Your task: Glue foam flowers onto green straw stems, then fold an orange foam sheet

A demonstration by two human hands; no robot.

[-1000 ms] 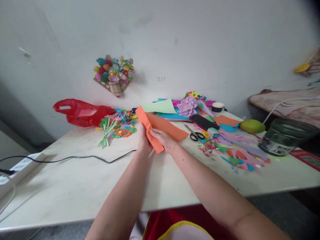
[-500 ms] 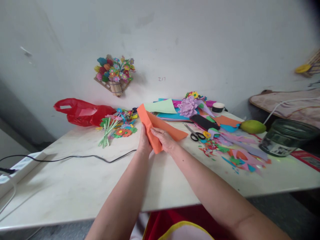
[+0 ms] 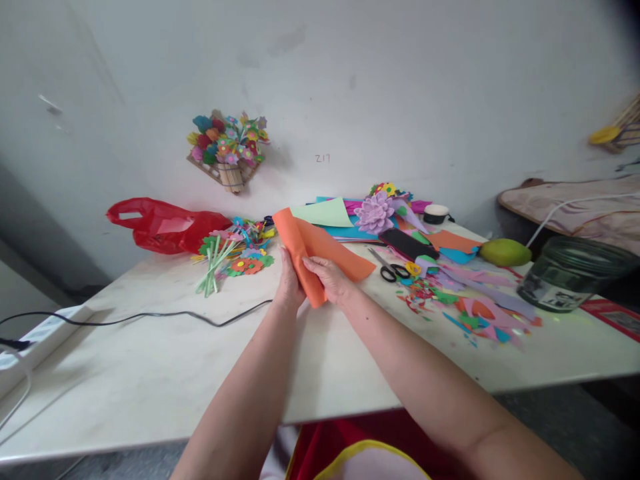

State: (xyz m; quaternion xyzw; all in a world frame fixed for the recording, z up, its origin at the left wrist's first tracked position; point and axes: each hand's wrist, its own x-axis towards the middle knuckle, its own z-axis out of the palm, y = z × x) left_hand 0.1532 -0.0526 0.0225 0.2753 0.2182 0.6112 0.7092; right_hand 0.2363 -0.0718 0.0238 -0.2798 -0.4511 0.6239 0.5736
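An orange sheet (image 3: 345, 250), foam or paper, is held up over the table between both hands, its left edge bent over into a long fold. My left hand (image 3: 289, 280) grips the folded edge from the left; most of its fingers are hidden behind the sheet. My right hand (image 3: 327, 277) presses its thumb and fingers on the sheet near the lower end of the fold. A pale green sheet (image 3: 325, 213) lies just behind. Scissors (image 3: 393, 265) with black handles rest to the right of the orange sheet.
Foam flowers (image 3: 247, 265) and pale green strips (image 3: 215, 270) lie at left by a red plastic bag (image 3: 175, 227). A black cable (image 3: 200, 317) crosses the table. Coloured scraps (image 3: 475, 307), a green fruit (image 3: 505, 253) and a glass jar (image 3: 570, 273) are at right.
The folded left edge of the orange sheet looks rounder and more rolled over than before. Both hands keep nearly the same place on it.
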